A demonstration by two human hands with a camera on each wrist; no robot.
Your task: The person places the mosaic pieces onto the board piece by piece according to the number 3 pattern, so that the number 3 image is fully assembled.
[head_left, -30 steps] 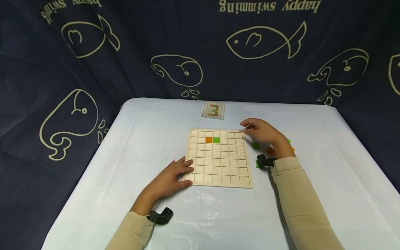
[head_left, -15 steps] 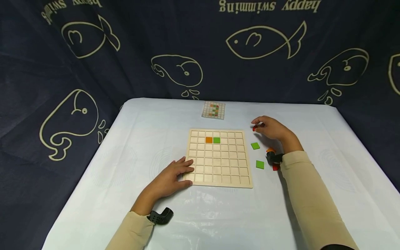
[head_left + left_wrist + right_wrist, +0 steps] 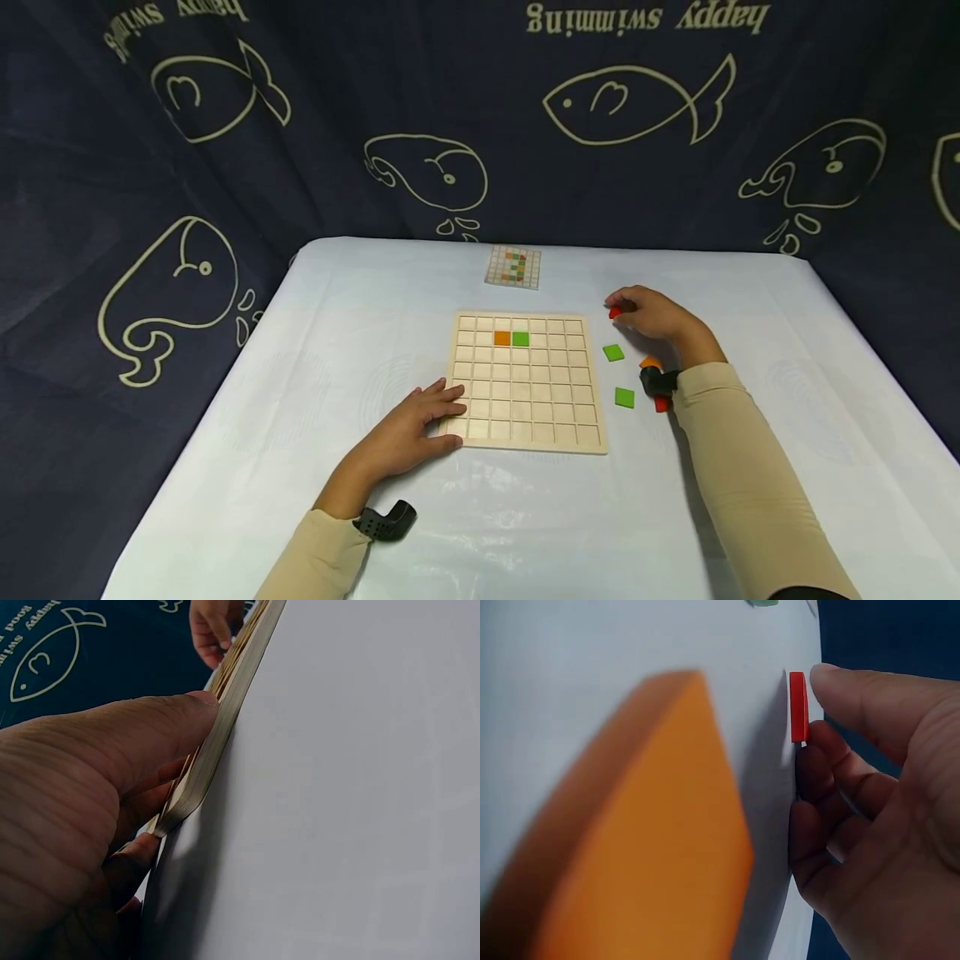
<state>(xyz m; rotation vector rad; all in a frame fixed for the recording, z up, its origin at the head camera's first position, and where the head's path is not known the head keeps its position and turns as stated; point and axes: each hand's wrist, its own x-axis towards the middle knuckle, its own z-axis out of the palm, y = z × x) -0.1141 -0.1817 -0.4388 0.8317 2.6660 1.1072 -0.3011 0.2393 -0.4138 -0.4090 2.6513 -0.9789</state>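
Note:
A square wooden grid board lies on the table, with an orange tile and a green tile side by side in one of its upper rows. My left hand rests at the board's lower left edge, fingers spread over the rim; in the left wrist view the thumb lies along that edge. Right of the board's top corner, my right hand has thumb and curled fingers around a red tile. The right wrist view shows this red tile edge-on, close over the tabletop.
Two loose green tiles lie right of the board. An orange tile and another red tile are partly hidden by the wrist camera. Behind the board lies a small pattern card. A dark curtain hangs behind the table.
My right hand has drawn away from the board's top right corner, to the right, and its fingers have come around the red tile. My left hand and the board have stayed put.

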